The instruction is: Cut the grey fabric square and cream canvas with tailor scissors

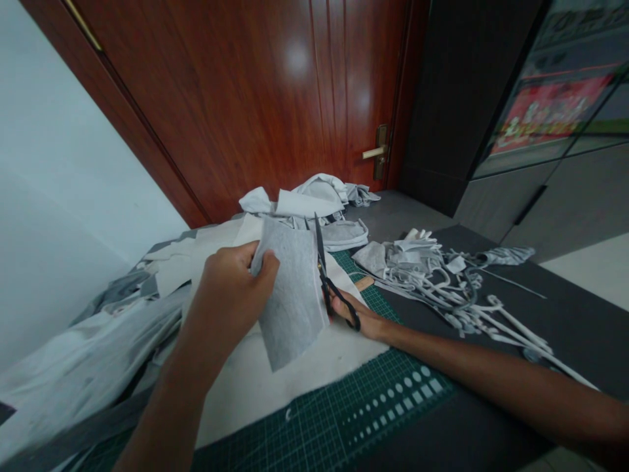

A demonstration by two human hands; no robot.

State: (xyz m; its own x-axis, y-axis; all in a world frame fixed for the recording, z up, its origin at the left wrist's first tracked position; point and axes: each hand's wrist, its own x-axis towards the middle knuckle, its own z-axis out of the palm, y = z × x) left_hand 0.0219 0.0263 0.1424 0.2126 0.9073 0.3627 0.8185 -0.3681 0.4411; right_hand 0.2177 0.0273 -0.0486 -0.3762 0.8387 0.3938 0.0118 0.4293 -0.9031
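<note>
My left hand (240, 275) pinches the upper left edge of a grey piece of cloth (292, 295), holding it up in front of me. On the cloth's right side, my right hand (346, 307) grips black-handled scissors (322, 265). Their blades point upward and stand slightly apart, alongside the cloth's right edge. Whether they touch the cloth, I cannot tell. Below the hands a large cream cloth (255, 387) lies over a green cutting mat (314, 426). My right fingers are partly hidden behind the scissor handles.
Folded grey and white cloths (314, 203) are heaped near the wooden door (246, 98). A tangle of fabric strips and scraps (427, 269) lies at the right on the dark table (491, 406). More cloth (113, 341) is piled at the left. A small wooden piece (364, 283) rests on the mat.
</note>
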